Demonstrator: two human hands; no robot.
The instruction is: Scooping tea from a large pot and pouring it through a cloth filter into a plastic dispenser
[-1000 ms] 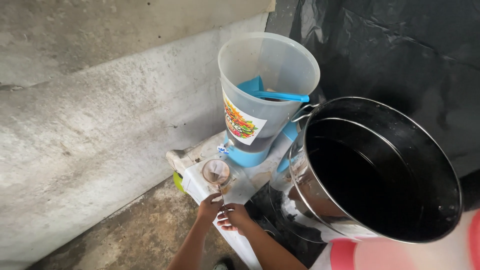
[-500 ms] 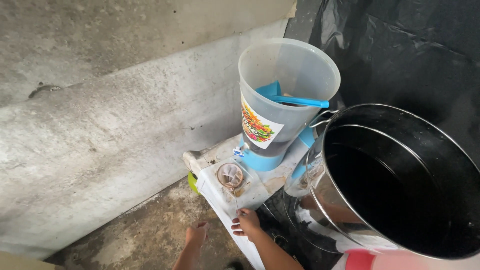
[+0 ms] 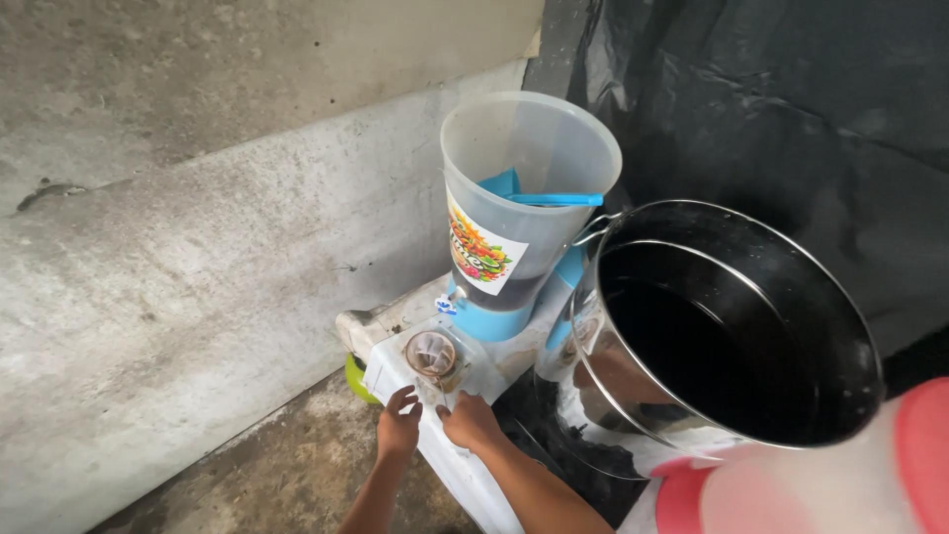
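Observation:
My left hand and my right hand rest side by side on the front edge of a white cloth-covered stand, fingers bent onto the cloth just below a small round strainer-like piece. Neither hand lifts anything clear of the stand. Behind the round piece stands a tall translucent plastic jug with a blue base, a blue handle and a colourful label. A large shiny metal pot, dark and empty inside, sits tilted close to my body at the right.
A grey concrete wall runs along the left and back. Black plastic sheeting hangs behind the jug and pot. A green object peeks out under the stand's left corner. Bare concrete floor lies below.
My left hand has risen from the floor side back to the stand's front edge beside my right hand. The view has shifted, bringing the jug and pot more to the right.

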